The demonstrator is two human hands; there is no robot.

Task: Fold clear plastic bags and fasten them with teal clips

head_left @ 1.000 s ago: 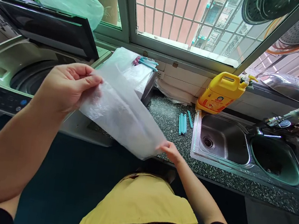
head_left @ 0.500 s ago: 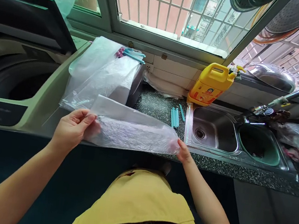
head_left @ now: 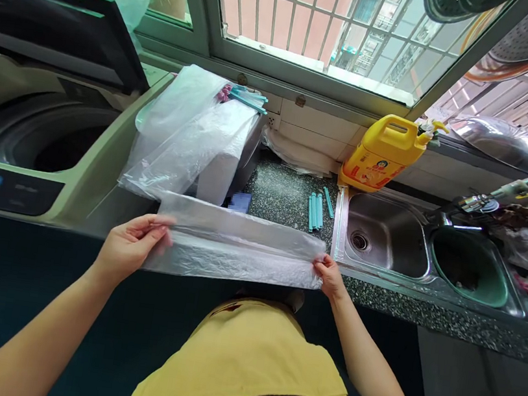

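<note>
A long folded clear plastic bag (head_left: pixel 237 247) is stretched level between my two hands, just over the front edge of the counter. My left hand (head_left: pixel 132 245) pinches its left end between thumb and fingers. At the right end, my right hand (head_left: pixel 329 276) grips the bag's edge in the same way. Behind the bag lie several blue-green sealing clips (head_left: pixel 316 212) on the speckled counter. More clear plastic bags (head_left: pixel 190 128) are heaped on a box to the left, with a bunch of blue clips (head_left: pixel 248 97) on top.
An open washing machine (head_left: pixel 23 125) stands at the left. To the right are a steel sink (head_left: pixel 381 234), a green basin (head_left: pixel 470 269) and a tap (head_left: pixel 479 203). A yellow jug (head_left: pixel 383 152) stands behind the sink. The counter (head_left: pixel 275 186) runs below a barred window.
My left hand has come down and the slanting bag is now level and drawn out between both hands. Over the last half second, its upper part has folded lower. The view has shifted.
</note>
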